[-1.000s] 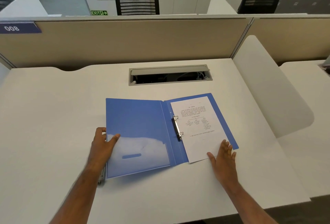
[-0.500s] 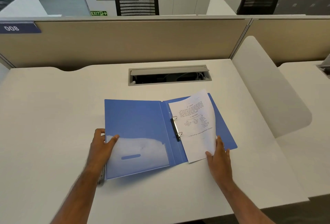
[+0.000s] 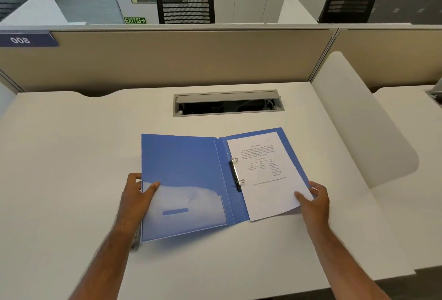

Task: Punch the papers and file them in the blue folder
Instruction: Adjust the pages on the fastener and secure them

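Lying open on a white desk (image 3: 71,156), the blue folder (image 3: 181,168) sat in the middle of the view, its spine running away from the person. The left hand (image 3: 137,198) held the left cover's outer edge, thumb on top of the cover and fingers curled around the edge. The right hand (image 3: 313,201) pinched the near right corner of the printed paper (image 3: 265,175), thumb on top and fingers beneath; that corner was lifted slightly off the right cover. The sheet lay beside the metal ring clip (image 3: 235,175) at the spine, and it was too small to tell whether the rings passed through it. A grey object showed only as a sliver under the left forearm, mostly hidden. The printing was too fine to read. Half a second earlier the sheet's right side had curled high off the cover; now it lay nearly flat again. An open cable tray (image 3: 227,104) sat farther back in the desk.
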The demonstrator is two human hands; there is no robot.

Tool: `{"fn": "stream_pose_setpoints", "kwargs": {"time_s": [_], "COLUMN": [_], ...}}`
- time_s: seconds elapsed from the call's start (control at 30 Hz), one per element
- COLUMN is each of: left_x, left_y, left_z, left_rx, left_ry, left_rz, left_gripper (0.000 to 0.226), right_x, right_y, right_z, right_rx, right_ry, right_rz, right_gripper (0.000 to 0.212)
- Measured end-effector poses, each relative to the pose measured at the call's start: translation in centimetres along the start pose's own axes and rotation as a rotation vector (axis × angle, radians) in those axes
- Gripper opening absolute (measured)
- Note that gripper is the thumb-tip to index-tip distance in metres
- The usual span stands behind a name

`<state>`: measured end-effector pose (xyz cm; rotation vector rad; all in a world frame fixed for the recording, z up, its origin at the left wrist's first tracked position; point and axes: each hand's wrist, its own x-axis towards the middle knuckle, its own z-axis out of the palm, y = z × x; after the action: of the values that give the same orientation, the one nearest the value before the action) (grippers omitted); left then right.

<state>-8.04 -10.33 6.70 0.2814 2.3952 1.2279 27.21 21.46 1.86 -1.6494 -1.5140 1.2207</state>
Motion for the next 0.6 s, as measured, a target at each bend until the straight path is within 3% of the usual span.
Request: {"fn": "stream_pose_setpoints", "kwargs": {"time_s": [0.17, 0.6], "left_x": [0.1, 0.4], "left_y": [-0.1, -0.2], "left_z": [0.0, 0.0], "left_rx": [0.002, -0.001], "left_ry": [-0.001, 0.007], "left_rz": [-0.006, -0.010], "left_gripper": [0.039, 0.039], "right_x": [1.4, 1.2], "right_y": [0.0, 0.8], "right_z": [-1.1, -1.4], "right_rx": [-0.043, -0.253], "right_ry": [0.033, 0.019], "right_rz": [-0.030, -0.151], "right_gripper": [0.032, 0.014]}}
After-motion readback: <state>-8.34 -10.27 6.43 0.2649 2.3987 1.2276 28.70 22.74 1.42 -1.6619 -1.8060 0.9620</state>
